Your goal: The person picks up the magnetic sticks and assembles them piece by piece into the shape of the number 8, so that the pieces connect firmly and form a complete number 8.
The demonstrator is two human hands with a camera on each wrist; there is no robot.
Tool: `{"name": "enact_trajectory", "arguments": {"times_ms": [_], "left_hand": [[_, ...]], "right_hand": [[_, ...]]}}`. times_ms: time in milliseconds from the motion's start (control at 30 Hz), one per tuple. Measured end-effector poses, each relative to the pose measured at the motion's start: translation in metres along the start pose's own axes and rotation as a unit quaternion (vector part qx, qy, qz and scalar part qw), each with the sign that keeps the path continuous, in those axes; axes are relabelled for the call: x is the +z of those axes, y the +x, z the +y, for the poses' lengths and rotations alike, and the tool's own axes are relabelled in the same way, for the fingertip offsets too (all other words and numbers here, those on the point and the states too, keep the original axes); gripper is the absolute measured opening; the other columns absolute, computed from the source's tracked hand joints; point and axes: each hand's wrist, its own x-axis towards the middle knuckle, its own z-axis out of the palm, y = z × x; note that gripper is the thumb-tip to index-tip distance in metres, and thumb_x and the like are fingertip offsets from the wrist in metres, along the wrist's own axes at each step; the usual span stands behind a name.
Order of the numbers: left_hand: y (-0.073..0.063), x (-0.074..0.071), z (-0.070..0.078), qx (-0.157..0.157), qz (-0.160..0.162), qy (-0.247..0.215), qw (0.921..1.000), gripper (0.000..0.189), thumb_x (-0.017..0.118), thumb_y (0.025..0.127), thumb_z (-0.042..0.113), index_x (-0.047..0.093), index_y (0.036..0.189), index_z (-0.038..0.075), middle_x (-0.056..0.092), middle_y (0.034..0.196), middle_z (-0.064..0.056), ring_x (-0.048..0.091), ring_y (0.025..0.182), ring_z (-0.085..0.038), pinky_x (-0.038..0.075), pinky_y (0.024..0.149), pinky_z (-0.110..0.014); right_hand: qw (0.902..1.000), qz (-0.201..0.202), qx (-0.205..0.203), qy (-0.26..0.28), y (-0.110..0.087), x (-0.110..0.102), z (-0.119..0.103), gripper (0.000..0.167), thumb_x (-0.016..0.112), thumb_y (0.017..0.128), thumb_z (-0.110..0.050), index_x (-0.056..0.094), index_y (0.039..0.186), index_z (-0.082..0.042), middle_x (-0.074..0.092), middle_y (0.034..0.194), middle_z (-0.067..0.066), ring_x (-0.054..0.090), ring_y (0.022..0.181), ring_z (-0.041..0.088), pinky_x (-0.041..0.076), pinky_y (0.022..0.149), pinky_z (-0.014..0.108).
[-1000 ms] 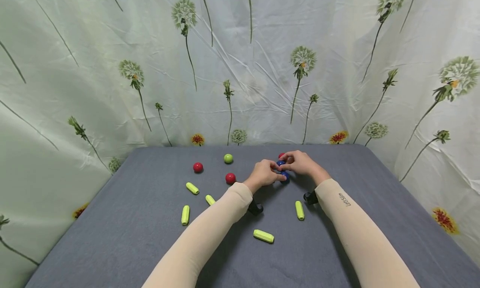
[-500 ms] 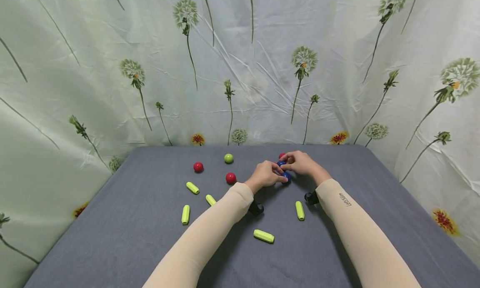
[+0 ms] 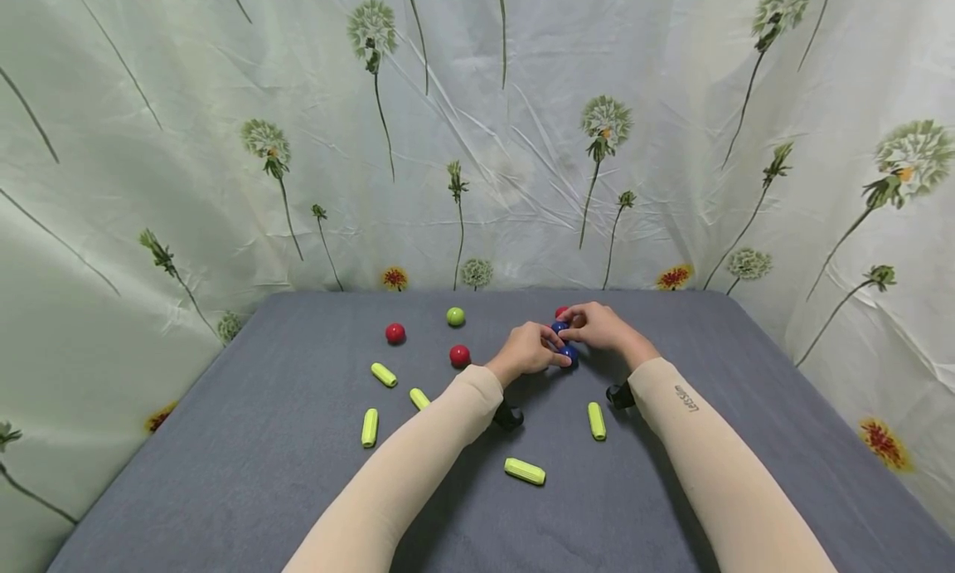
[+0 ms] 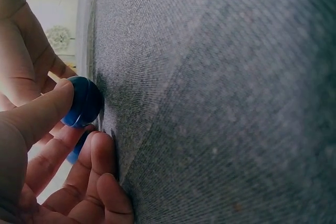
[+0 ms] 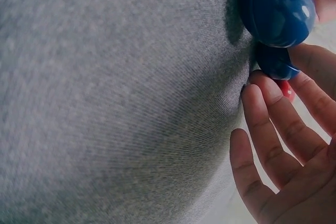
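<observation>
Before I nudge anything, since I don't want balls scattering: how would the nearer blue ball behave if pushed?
The nearer blue ball would probably roll easily, being round on fairly flat grey cloth. Its glossy highlights suggest a hard, perhaps slippery surface. Pushed away, it might knock the other blue ball just beyond.

Dandelion-print curtain (image 3: 515, 133), possibly plastic, behind table (image 3: 224, 473)

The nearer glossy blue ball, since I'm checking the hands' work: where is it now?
In the head view, the nearer blue ball is right of centre, against the thumb of the left hand, just in front of the farther blue ball.
</observation>
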Motion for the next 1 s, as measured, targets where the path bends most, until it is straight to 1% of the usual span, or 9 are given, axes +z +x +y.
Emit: {"name": "enact_trajectory", "arguments": {"times_ms": [200, 433, 667, 767, 900, 1000], "left_hand": [[-0.0006, 0.0004, -0.0005, 0.009, 0.002, -0.003, 1.0, 0.023, 0.077, 0.075, 0.039, 0.071, 0.09, 0.023, 0.067, 0.084, 0.005, 0.057, 0.078, -0.012, 0.045, 0.068, -0.026], [-0.0002, 0.0007, -0.0011, 0.006, 0.002, -0.002, 1.0, 0.024, 0.077, 0.075, 0.04, 0.069, 0.088, 0.022, 0.067, 0.084, 0.005, 0.057, 0.077, -0.011, 0.046, 0.067, -0.026], [0.0002, 0.0002, -0.0034, 0.007, -0.005, -0.01, 0.9999, 0.022, 0.077, 0.075, 0.038, 0.067, 0.084, 0.021, 0.067, 0.077, 0.006, 0.061, 0.065, -0.009, 0.046, 0.062, -0.024], [0.0, -0.0003, -0.0046, 0.006, -0.008, -0.012, 0.9999, 0.021, 0.077, 0.075, 0.037, 0.066, 0.083, 0.02, 0.067, 0.075, 0.007, 0.062, 0.061, -0.008, 0.045, 0.061, -0.023], [-0.0003, -0.0014, -0.0068, 0.011, -0.014, -0.015, 0.9997, 0.021, 0.077, 0.075, 0.037, 0.066, 0.083, 0.02, 0.067, 0.072, 0.008, 0.062, 0.06, -0.007, 0.044, 0.06, -0.022], [-0.0007, -0.0028, -0.0084, 0.016, -0.023, -0.022, 0.9994, 0.021, 0.077, 0.076, 0.036, 0.066, 0.083, 0.019, 0.068, 0.071, 0.007, 0.064, 0.061, -0.008, 0.044, 0.059, -0.022]], "right_hand": [[1.0, 0.005, 0.001, 0.0, 0.0009, 0.0004, 0.0026, 0.036, 0.065, 0.088, -0.029, 0.062, 0.119, -0.011, 0.067, 0.103, 0.014, 0.059, 0.087, 0.021, 0.046, 0.076, 0.034], [1.0, 0.006, 0.0, -0.005, 0.0006, 0.0005, 0.0011, 0.036, 0.064, 0.088, -0.03, 0.062, 0.119, -0.012, 0.068, 0.101, 0.013, 0.059, 0.087, 0.021, 0.046, 0.078, 0.035], [0.9999, 0.007, 0.002, -0.007, 0.0041, 0.0027, 0.0046, 0.034, 0.063, 0.089, -0.029, 0.062, 0.118, -0.01, 0.068, 0.099, 0.011, 0.058, 0.086, 0.02, 0.046, 0.076, 0.034], [1.0, 0.004, 0.002, 0.001, 0.0039, 0.0031, 0.0051, 0.034, 0.063, 0.089, -0.029, 0.062, 0.117, -0.01, 0.068, 0.099, 0.011, 0.059, 0.087, 0.02, 0.046, 0.076, 0.034], [0.9999, 0.003, -0.007, 0.014, 0.001, 0.0019, 0.0042, 0.034, 0.063, 0.089, -0.029, 0.062, 0.116, -0.01, 0.069, 0.099, 0.01, 0.06, 0.088, 0.02, 0.046, 0.076, 0.033], [0.9997, 0.004, -0.018, 0.015, -0.0008, 0.0006, 0.0038, 0.035, 0.063, 0.089, -0.031, 0.062, 0.116, -0.009, 0.069, 0.097, 0.009, 0.06, 0.086, 0.019, 0.046, 0.073, 0.03]]}}
